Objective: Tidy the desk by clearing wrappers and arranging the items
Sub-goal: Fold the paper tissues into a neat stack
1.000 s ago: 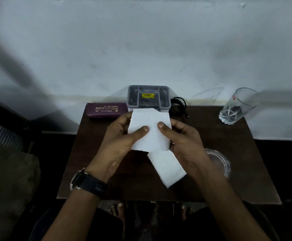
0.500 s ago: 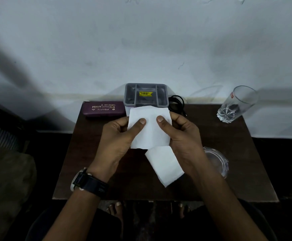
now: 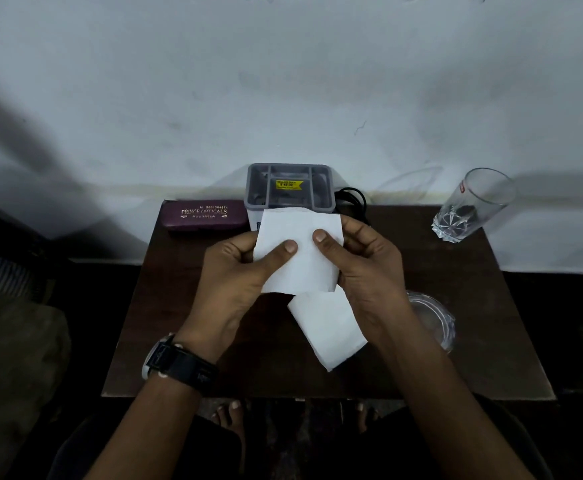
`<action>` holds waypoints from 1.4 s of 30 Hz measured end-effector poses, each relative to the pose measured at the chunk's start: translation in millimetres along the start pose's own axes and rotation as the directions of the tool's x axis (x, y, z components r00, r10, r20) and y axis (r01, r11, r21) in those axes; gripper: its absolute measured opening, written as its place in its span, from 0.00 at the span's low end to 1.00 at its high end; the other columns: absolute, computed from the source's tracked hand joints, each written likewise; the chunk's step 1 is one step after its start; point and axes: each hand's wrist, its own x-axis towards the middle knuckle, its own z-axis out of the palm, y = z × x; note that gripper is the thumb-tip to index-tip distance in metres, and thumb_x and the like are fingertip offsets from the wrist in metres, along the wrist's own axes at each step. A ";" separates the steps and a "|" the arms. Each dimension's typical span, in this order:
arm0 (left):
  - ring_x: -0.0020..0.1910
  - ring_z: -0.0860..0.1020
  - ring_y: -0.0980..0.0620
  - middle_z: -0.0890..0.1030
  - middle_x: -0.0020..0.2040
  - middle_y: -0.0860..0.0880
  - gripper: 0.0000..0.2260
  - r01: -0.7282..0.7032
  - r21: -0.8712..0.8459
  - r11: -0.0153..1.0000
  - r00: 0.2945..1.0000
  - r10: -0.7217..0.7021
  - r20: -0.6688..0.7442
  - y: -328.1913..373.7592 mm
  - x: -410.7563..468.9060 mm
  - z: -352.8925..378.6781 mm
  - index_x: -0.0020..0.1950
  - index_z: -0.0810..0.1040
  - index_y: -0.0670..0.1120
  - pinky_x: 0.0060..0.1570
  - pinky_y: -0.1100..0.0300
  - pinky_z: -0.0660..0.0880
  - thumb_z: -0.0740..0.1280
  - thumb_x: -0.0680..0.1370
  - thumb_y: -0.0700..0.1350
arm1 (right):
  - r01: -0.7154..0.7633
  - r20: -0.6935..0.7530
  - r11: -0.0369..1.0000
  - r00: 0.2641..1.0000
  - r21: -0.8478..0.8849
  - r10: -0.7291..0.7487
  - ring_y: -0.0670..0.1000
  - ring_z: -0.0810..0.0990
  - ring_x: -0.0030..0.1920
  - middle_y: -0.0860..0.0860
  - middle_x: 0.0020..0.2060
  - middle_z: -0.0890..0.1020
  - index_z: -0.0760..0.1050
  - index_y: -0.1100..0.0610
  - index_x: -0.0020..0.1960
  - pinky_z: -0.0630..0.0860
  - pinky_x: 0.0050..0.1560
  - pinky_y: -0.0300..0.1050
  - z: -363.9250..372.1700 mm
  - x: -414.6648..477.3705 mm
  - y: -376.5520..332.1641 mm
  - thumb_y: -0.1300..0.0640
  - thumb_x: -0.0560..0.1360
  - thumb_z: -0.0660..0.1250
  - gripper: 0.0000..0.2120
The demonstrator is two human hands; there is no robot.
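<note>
Pale, scuffed wall backs a dark brown counter. At ten o'clock on it, against the wall, lies a maroon spectacle case with gold lettering. Our left wrist wears a black watch. Above it the left grip pinches the left edge of a white paper sheet, thumb across the front, fingers curled behind.

We hold the sheet up over the middle of the counter, between both grips. Its top edge covers the lower front of a grey organiser at twelve o'clock, which bears a yellow price sticker. A second white paper runs from under the held sheet toward five o'clock; we cannot tell whether the two are joined.

At three o'clock of the organiser a black cable lies coiled. The right grip pinches the sheet's right edge, its thumb on the front near the left thumb, not touching it. At four o'clock of that grip, partly hidden by our forearm, sits a clear glass dish. At two o'clock, on the far corner, stands a clear drinking glass.
</note>
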 end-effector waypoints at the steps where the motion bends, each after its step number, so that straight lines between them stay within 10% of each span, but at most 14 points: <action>1: 0.51 0.89 0.50 0.90 0.51 0.50 0.07 0.003 -0.019 1.000 1.000 -0.003 -0.002 0.3 -0.1 -0.5 0.49 0.90 0.54 0.47 0.58 0.85 0.79 0.73 0.44 | -0.004 0.006 1.000 1.000 0.011 0.004 0.55 0.88 0.54 0.53 0.52 0.89 0.83 0.58 0.60 0.85 0.53 0.51 0.3 0.1 -0.2 0.64 0.74 0.77 0.16; 13: 0.50 0.89 0.50 0.90 0.50 0.49 0.05 0.039 -0.034 0.999 0.999 -0.039 -0.002 3.1 -2.3 1.9 0.51 0.90 0.50 0.44 0.58 0.85 0.77 0.76 0.46 | 0.014 0.010 0.999 1.000 0.038 -0.015 0.53 0.88 0.52 0.52 0.51 0.89 0.81 0.56 0.64 0.85 0.51 0.48 2.1 -1.1 -3.8 0.66 0.72 0.78 0.21; 24: 0.43 0.88 0.58 0.90 0.44 0.54 0.05 -0.077 0.161 0.984 0.997 0.077 0.004 -0.6 0.1 -2.6 0.41 0.90 0.57 0.43 0.61 0.85 0.78 0.75 0.47 | -0.053 -0.042 0.915 0.996 0.400 0.076 0.56 0.86 0.57 0.58 0.56 0.87 0.76 0.63 0.68 0.84 0.58 0.50 -9.2 6.9 -23.2 0.68 0.76 0.72 0.21; 29: 0.46 0.89 0.55 0.90 0.45 0.54 0.04 -0.076 0.084 0.994 0.997 0.074 0.027 2.9 -1.9 1.3 0.43 0.90 0.58 0.41 0.63 0.83 0.77 0.74 0.48 | -0.278 0.173 0.946 0.953 0.169 0.249 0.58 0.84 0.62 0.59 0.62 0.85 0.79 0.61 0.67 0.82 0.62 0.56 -0.8 -0.9 -22.0 0.47 0.71 0.72 0.29; 34: 0.49 0.89 0.50 0.90 0.48 0.50 0.05 -0.030 0.001 1.000 0.999 0.030 0.017 3.0 -1.3 0.8 0.46 0.90 0.56 0.42 0.59 0.84 0.77 0.72 0.51 | -0.263 0.148 0.953 0.959 0.153 0.241 0.59 0.87 0.57 0.59 0.57 0.87 0.81 0.62 0.63 0.84 0.57 0.56 -2.3 -1.0 -13.3 0.64 0.75 0.74 0.17; 42: 0.54 0.88 0.47 0.90 0.54 0.47 0.08 0.082 -0.082 0.993 0.996 -0.078 0.048 -0.6 2.5 -0.8 0.52 0.90 0.50 0.49 0.52 0.86 0.77 0.74 0.48 | -0.056 0.024 0.998 0.998 -0.041 0.057 0.52 0.89 0.52 0.53 0.50 0.89 0.82 0.57 0.62 0.86 0.52 0.50 -6.8 5.3 -6.2 0.65 0.73 0.77 0.18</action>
